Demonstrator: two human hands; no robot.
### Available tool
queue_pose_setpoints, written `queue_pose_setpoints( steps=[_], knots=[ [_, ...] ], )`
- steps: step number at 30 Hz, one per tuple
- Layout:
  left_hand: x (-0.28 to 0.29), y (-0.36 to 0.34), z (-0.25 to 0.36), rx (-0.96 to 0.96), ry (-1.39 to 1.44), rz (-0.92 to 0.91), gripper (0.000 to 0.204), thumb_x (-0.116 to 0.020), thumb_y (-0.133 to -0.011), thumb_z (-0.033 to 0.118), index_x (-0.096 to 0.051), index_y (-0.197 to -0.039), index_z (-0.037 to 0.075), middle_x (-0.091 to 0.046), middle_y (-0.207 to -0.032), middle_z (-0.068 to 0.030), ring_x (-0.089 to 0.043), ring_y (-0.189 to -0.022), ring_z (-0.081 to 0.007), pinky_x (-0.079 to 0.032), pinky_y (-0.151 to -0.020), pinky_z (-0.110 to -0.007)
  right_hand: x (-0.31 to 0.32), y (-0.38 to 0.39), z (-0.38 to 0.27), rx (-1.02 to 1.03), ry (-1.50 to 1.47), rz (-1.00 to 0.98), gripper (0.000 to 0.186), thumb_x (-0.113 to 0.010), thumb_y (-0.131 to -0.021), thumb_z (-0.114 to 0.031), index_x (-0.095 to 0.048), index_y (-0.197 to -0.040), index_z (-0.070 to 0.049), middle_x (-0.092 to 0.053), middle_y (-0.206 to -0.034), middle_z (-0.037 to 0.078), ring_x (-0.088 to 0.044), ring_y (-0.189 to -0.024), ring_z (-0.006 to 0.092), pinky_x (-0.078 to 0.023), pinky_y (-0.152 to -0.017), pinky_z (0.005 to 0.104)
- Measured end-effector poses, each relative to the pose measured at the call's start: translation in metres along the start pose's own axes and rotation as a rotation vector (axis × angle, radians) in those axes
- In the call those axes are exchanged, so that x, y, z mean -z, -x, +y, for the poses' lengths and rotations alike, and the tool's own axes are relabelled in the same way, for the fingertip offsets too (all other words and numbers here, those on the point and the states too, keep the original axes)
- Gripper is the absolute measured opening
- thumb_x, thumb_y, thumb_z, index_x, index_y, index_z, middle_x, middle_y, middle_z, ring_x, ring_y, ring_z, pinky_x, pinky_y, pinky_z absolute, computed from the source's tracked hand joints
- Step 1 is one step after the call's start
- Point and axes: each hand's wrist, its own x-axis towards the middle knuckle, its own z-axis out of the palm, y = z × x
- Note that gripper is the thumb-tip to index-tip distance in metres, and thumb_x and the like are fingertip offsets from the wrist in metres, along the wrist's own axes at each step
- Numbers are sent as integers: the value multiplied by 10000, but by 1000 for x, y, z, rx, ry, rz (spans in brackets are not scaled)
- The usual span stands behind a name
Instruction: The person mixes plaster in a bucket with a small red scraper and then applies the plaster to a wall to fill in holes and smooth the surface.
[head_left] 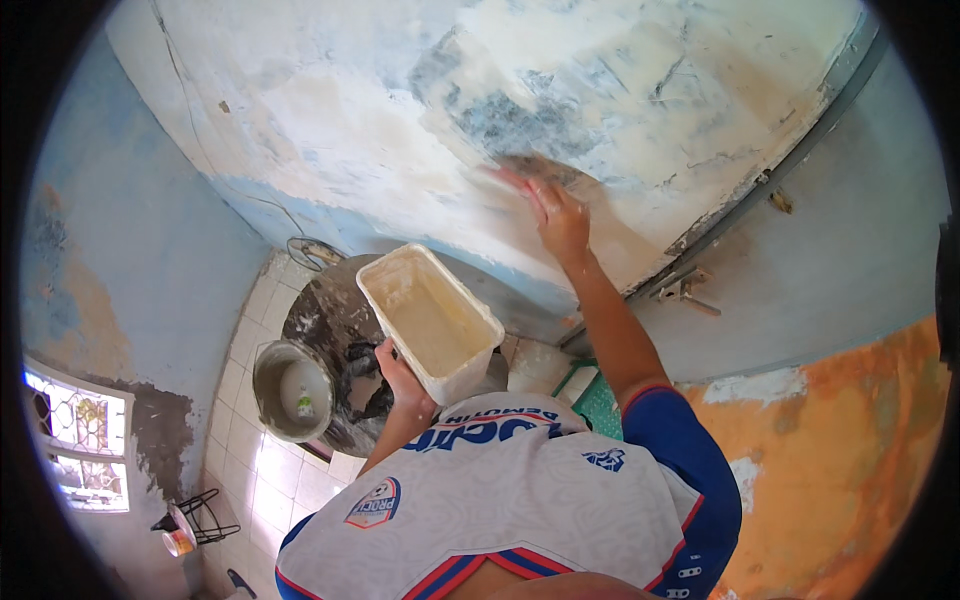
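Left hand (403, 382): clamped on side of white tub (470, 368), pale paste (440, 330) inside, eleven o'clock from shirt (510, 500). Right hand (562, 218): two o'clock from tub, at patchy wall (350, 130); fingers blurred, grip cannot be told. Step, seemingly: spreading. Next move calls for level tub, flat stroke.

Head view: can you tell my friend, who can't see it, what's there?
A person's left hand holds a pale tub while the right hand is raised to a patchy wall. A bucket and a tiled floor show on the left.
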Motion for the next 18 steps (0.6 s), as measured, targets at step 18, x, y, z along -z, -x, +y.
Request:
queue_pose_setpoints(
  steps=[18],
  knots=[
    [-13,27,0,-46,-46,181,679,-400,-915,547,-543,-1352,48,-615,-1299,-132,-587,-1184,-300,-467,-1026,-416,37,-50,40,-294,-182,489,269,-660,-976,-220,-676,-1142,-9,-724,-975,139,-689,-799,270,-546,-756,366]
  ],
)
